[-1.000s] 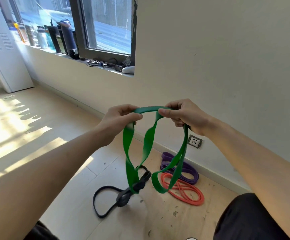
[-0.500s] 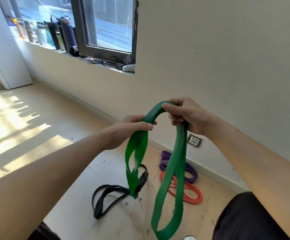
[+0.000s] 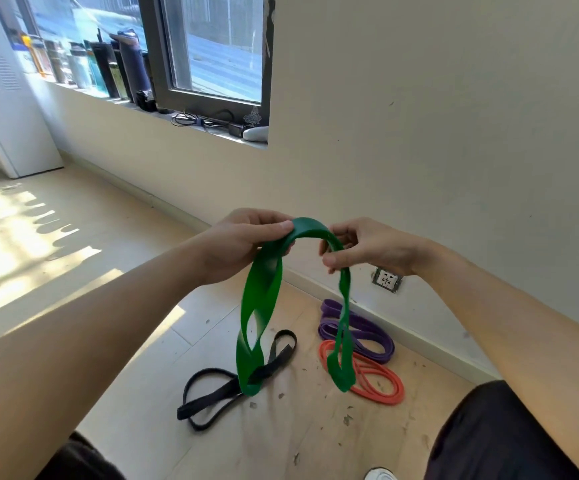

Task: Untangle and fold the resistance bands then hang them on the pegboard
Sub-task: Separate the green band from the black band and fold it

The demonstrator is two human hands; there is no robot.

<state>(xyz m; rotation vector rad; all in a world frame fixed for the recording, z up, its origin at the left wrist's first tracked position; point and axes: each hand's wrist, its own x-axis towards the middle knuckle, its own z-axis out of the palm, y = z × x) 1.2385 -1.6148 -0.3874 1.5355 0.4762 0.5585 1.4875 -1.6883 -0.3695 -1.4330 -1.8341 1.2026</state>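
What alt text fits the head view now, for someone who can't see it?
Two hands hold a green band up in an arch before a wall, the left hand gripping one side, the right hand pinching the other, loops hanging down. A black band, a purple band and an orange band lie on the floor below.

Band colours before you
You hold a green band (image 3: 263, 292); on the pale floor (image 3: 191, 306) lie a black band (image 3: 276, 362), a purple band (image 3: 367, 336) and an orange band (image 3: 378, 375).
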